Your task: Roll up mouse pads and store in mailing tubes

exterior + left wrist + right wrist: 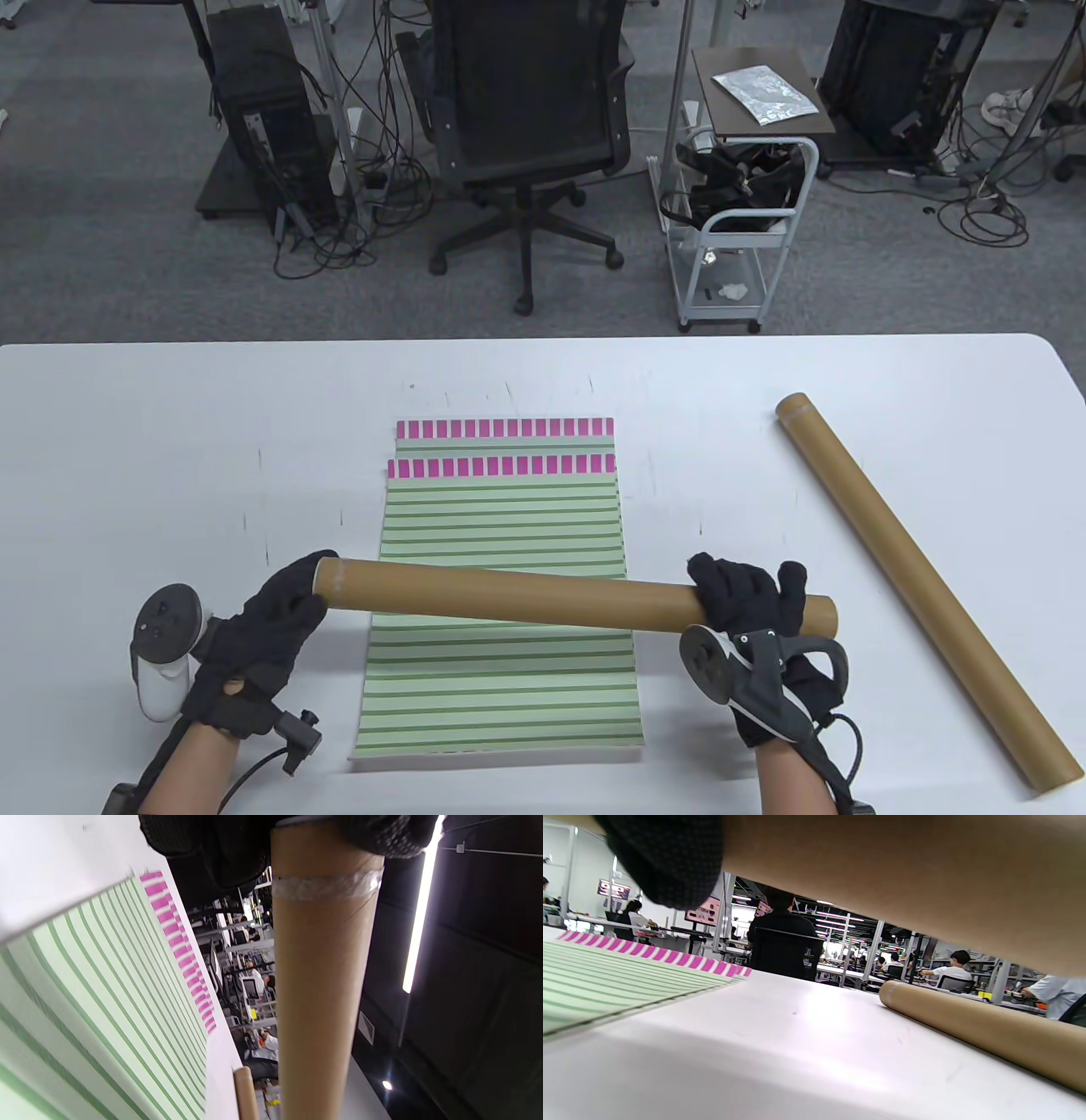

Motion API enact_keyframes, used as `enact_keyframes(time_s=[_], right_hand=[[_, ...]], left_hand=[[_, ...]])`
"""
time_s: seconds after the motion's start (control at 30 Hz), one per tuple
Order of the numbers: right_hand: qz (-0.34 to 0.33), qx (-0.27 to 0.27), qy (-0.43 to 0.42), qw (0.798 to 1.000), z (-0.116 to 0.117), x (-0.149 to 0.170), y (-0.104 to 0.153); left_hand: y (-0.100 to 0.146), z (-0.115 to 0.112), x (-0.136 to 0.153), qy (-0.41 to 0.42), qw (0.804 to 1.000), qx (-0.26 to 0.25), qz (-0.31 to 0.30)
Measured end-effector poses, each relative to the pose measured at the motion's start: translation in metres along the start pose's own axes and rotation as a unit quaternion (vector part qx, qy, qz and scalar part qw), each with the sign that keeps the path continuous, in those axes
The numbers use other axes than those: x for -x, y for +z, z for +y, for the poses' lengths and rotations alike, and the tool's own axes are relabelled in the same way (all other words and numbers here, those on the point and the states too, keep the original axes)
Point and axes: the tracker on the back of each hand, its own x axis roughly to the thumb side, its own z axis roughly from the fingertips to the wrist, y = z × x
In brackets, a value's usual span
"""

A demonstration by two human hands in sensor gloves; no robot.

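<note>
Mouse pads [501,543], two green-striped sheets with pink-checked far edges, lie flat and overlapping in the middle of the white worktop [153,441]. You hold one mailing tube [526,592] crosswise above the near sheet: your left hand [263,628] cups its taped left end, your right hand [747,594] curls over it near its right end. A second mailing tube [916,586] lies slantwise on the worktop to your right.

White table [170,441] — mouse pads [501,543], tube [916,586]
</note>
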Motion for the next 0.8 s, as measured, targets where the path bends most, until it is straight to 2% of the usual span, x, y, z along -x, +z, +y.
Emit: enact_keyframes(time_s=[0.23,0.37,0.43,0.5,0.53,0.6,0.67,0.7,0.77,0.8], right_hand=[[0.019,-0.01,-0.008,1.0,0.005,0.008,-0.001],[0.037,-0.015,-0.037,0.999,0.006,0.014,-0.003],[0.039,-0.014,-0.054,0.998,0.004,0.015,-0.004],[0.047,0.001,-0.034,0.998,0.002,0.015,-0.005],[0.051,0.001,-0.028,0.998,0.002,0.016,-0.005],[0.056,-0.002,-0.033,0.998,0.003,0.018,-0.005],[0.062,-0.001,-0.03,0.998,0.004,0.019,-0.004],[0.065,0.0,-0.029,0.997,0.004,0.02,-0.004],[0.07,0.001,-0.027,0.997,0.004,0.021,-0.004],[0.072,0.001,-0.027,0.997,0.004,0.021,-0.004]], left_hand=[[-0.002,-0.003,0.0,-0.004,1.0,0.012,-0.001],[-0.002,0.0,0.005,0.027,1.0,0.012,0.006],[-0.003,0.005,0.006,-0.003,1.0,-0.002,0.019],[-0.002,0.013,0.004,-0.079,0.996,-0.029,0.033],[0.0,0.02,0.002,-0.153,0.985,-0.054,0.049],[0.003,0.027,-0.001,-0.287,0.951,-0.085,0.082],[0.005,0.029,-0.002,-0.431,0.889,-0.104,0.115],[0.004,0.028,-0.001,-0.5,0.85,-0.105,0.132],[0.002,0.023,0.004,-0.573,0.799,-0.088,0.159],[0.001,0.02,0.007,-0.597,0.78,-0.084,0.167]])
